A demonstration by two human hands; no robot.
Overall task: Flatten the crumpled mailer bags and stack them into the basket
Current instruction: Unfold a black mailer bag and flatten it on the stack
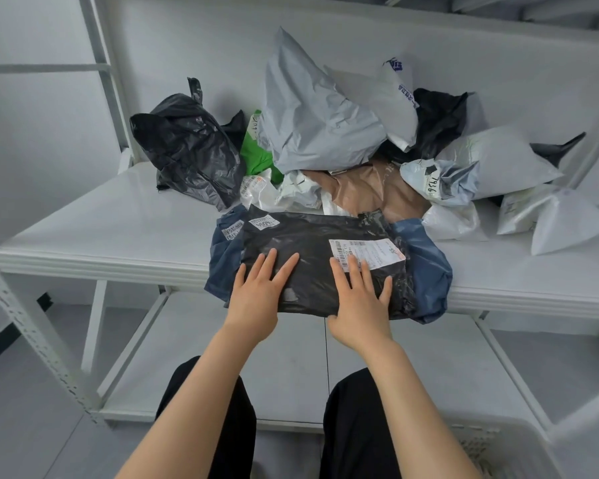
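Left hand (pixel 256 299) and right hand (pixel 360 305), both flat with fingers spread, press black mailer bag (pixel 312 250) lying on blue mailer bag (pixel 427 267) at shelf (pixel 118 229) front edge; best sweep palms outward from centre, pushing air out, before moving to white basket (pixel 491 444).

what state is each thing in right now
left hand, open, flat on black mailer
right hand, open, flat on black mailer, fingertips on its label
black mailer, flattened, lying on blue mailer
blue mailer, spread underneath, overhanging shelf edge
grey mailer, crumpled, puffed up in pile
brown mailer, crumpled, in pile
basket, only a corner shows, contents hidden
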